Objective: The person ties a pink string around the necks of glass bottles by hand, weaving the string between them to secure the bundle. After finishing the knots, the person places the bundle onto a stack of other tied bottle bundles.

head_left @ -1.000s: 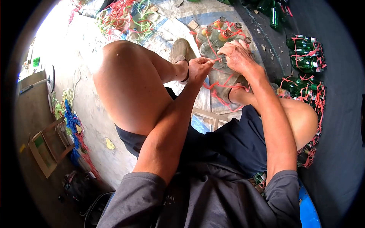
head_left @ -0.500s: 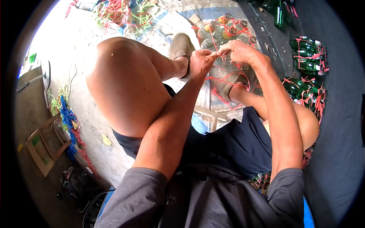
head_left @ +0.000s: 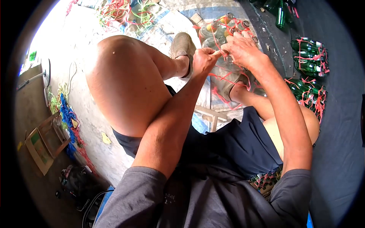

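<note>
While both hands meet over the bottles (head_left: 222,32), the left hand (head_left: 202,60) pinches red string (head_left: 217,53) shut and the right hand (head_left: 241,49) curls closed on it; bottles stand upright on the floor, necks up.

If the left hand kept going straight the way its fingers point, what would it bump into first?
Most likely the right hand: the left hand points its pinched fingertips at it, pinching red string between them. Behind lies the bundle of bottles; depth is unclear.
</note>
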